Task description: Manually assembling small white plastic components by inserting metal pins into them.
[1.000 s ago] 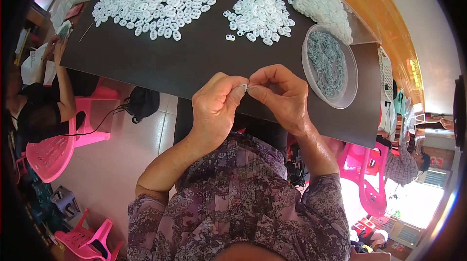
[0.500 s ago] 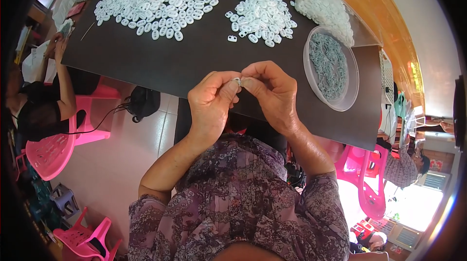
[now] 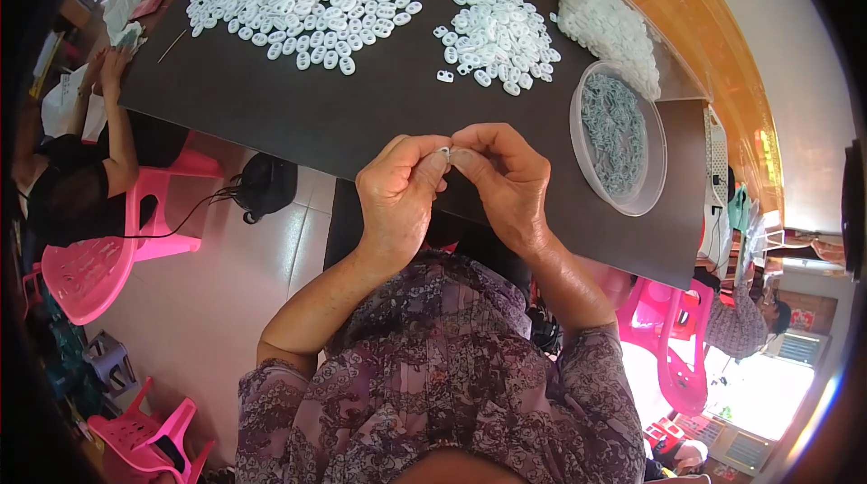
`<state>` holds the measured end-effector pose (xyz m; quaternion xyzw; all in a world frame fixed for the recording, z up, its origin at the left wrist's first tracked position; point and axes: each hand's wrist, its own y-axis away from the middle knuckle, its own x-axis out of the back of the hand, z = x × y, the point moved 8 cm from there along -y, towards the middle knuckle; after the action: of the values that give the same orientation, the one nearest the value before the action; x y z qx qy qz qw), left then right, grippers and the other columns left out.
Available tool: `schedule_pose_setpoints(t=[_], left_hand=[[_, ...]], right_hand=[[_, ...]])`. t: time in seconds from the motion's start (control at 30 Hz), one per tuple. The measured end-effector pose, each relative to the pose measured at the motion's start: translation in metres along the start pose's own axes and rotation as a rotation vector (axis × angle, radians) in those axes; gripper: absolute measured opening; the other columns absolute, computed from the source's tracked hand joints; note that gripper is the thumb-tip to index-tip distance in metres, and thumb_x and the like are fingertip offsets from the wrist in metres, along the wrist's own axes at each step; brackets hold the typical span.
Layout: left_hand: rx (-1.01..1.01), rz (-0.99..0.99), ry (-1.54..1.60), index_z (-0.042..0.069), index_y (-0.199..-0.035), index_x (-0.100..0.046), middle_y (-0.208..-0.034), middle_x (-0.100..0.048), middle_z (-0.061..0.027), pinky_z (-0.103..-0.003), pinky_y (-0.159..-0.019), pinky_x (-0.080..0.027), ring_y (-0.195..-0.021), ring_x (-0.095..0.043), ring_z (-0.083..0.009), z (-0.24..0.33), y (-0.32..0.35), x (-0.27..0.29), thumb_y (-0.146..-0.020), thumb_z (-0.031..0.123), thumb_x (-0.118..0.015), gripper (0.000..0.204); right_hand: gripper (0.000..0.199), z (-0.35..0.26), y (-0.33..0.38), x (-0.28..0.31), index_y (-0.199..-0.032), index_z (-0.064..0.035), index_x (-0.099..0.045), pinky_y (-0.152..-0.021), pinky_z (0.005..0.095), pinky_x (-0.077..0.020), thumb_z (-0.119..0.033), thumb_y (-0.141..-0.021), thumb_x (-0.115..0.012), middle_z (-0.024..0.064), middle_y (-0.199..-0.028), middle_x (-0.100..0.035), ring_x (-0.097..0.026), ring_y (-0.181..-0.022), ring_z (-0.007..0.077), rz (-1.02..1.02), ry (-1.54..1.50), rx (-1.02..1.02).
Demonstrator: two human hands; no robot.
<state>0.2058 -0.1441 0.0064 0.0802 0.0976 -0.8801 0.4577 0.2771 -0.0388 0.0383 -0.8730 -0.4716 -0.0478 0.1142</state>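
Note:
Just over the table's near edge, my left hand point(image 3: 397, 200) and my right hand point(image 3: 510, 181) meet, thumbs and forefingers pinched together. Between the left fingertips a sliver of a small white plastic piece point(image 3: 443, 151) shows; the fingers cover the rest. The right thumb and forefinger press at the same spot, and whatever they grip is hidden. Beyond the hands lies a small heap of white oval plastic pieces point(image 3: 502, 37) with holes. To the right, a round transparent tub point(image 3: 657, 168) holds many small grey-green metal-looking parts point(image 3: 614, 136).
A larger heap of white oval pieces point(image 3: 302, 1) covers the dark table's point(image 3: 271, 109) far left. At the far right are a transparent tray point(image 3: 677, 73) and a whitish pile point(image 3: 610, 28). Another person point(image 3: 81, 168) sits at left; pink chairs point(image 3: 90, 276) stand around.
My hands stay pinched together at nearly the same place, with only slight finger movement. The view has shifted a little, so the table's contents appear slightly lower and farther right.

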Motion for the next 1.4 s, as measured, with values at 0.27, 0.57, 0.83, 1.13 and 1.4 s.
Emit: schedule_pose_setpoints(t=[0.27, 0.57, 0.83, 1.13, 1.4], left_hand=[[0.045, -0.035, 0.074, -0.003, -0.102, -0.062, -0.083, -0.061, -0.0036, -0.018, -0.058, -0.043, -0.066, -0.053, -0.0068, -0.002, -0.002, 0.002, -0.089, 0.007, -0.059, 0.017], [-0.001, -0.02, -0.009, -0.004, -0.099, -0.063, -0.082, -0.058, -0.0027, -0.019, -0.056, -0.043, -0.064, -0.052, -0.007, 0.0, 0.0, -0.001, -0.088, 0.005, -0.059, 0.015], [0.0, 0.003, -0.025, -0.005, -0.099, -0.062, -0.081, -0.059, -0.003, -0.019, -0.056, -0.044, -0.064, -0.052, -0.007, -0.007, 0.001, 0.0, -0.089, 0.004, -0.058, 0.014], [0.171, 0.036, 0.316, -0.006, -0.102, -0.061, -0.082, -0.063, -0.008, -0.022, -0.058, -0.046, -0.065, -0.056, -0.0104, -0.014, -0.008, 0.013, -0.088, 0.006, -0.059, 0.018], [0.192, 0.033, 0.35, -0.007, -0.1, -0.062, -0.081, -0.063, -0.0103, -0.024, -0.057, -0.048, -0.064, -0.057, -0.0125, -0.009, -0.01, 0.021, -0.087, 0.005, -0.059, 0.018]], right_hand=[[0.011, 0.0, -0.002, 0.001, -0.095, 0.0024, -0.06, -0.072, 0.0208, -0.0468, 0.003, -0.084, -0.06, 0.0024, -0.086, -0.062, -0.056, -0.079, 0.0063, -0.041, -0.024, -0.036], [0.005, 0.003, -0.001, -0.001, -0.085, 0.0011, -0.058, -0.065, 0.023, -0.0455, 0.004, -0.082, -0.058, 0.0032, -0.079, -0.058, -0.054, -0.072, 0.0085, 0.01, 0.072, 0.044], [0.003, 0.014, 0.0, -0.004, -0.086, 0.0011, -0.058, -0.068, 0.0199, -0.0434, 0.004, -0.085, -0.057, -0.0007, -0.08, -0.057, -0.05, -0.074, 0.0047, 0.033, 0.18, 0.109], [0.016, 0.005, -0.013, 0.007, -0.1, -0.0007, -0.063, -0.071, 0.0209, -0.0451, -0.003, -0.084, -0.063, 0.0018, -0.086, -0.062, -0.055, -0.078, 0.0062, 0.074, 0.057, -0.001], [0.011, -0.001, -0.031, 0.025, -0.094, 0.0001, -0.064, -0.069, 0.0218, -0.0453, -0.001, -0.083, -0.062, 0.0046, -0.083, -0.064, -0.057, -0.078, 0.0088, 0.105, 0.258, 0.102]])
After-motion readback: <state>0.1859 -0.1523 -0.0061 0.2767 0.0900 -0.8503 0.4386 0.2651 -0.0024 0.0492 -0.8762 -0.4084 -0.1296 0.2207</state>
